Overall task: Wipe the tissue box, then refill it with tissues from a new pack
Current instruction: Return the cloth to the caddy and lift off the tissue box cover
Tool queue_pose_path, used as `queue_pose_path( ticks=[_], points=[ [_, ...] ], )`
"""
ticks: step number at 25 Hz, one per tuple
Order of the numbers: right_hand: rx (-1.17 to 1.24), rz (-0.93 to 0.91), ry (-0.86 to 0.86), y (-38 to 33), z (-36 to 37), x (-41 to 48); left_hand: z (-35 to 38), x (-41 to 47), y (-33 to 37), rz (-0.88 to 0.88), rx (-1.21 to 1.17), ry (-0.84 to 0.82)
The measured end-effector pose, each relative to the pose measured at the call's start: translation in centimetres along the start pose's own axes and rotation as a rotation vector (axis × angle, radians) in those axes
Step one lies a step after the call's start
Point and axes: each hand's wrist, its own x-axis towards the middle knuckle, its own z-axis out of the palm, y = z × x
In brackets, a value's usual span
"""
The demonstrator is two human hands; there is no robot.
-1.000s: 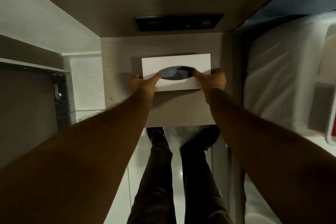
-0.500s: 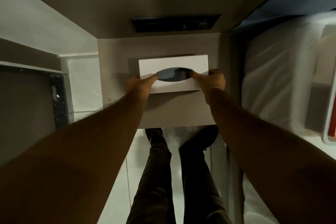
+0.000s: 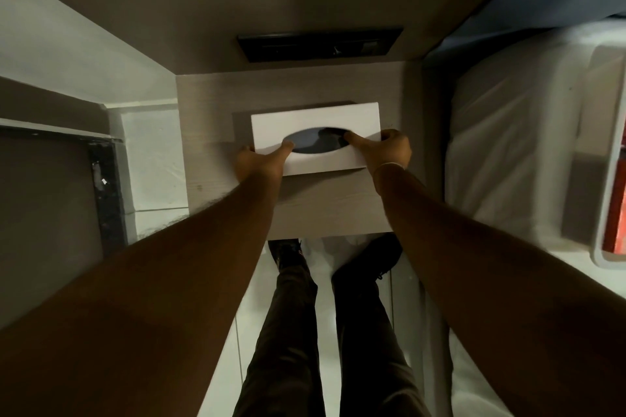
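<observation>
A white tissue box point(image 3: 315, 118) with a dark oval opening lies on a small pale wooden bedside table point(image 3: 210, 101). My left hand point(image 3: 261, 161) grips the box's near left corner, thumb at the left end of the oval. At the box's right end my right hand point(image 3: 386, 149) holds on, thumb at the oval's right end and fingers wrapped over the side. No tissue shows in the opening, which looks dark inside. I see no tissue pack or cloth.
A black panel point(image 3: 320, 44) is set in the wall behind the table. A bed with white sheets point(image 3: 508, 145) lies to the right, with a white tray point(image 3: 606, 179) holding something red. My legs and dark shoes point(image 3: 288, 254) stand on a pale floor below.
Both hands keep their grip on the box. The box and hands have shifted slightly left and nearer within the view, and the red item at the right edge has come into sight.
</observation>
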Motion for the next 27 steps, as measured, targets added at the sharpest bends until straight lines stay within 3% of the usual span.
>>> queue_pose_path(
  ticks=[13, 23, 27],
  points=[
    [-0.010, -0.003, -0.022, 0.1, -0.4, -0.4, -1.3, 1.4, 0.4, 0.009, 0.211, 0.009],
    [-0.052, -0.029, -0.047, -0.6, -0.6, -1.1, -2.0, 1.5, 1.2, 0.062, 0.234, -0.021],
    [-0.036, -0.058, -0.060, -0.8, -1.0, -2.0, -2.4, 0.8, 1.1, 0.077, 0.113, -0.033]
  ],
)
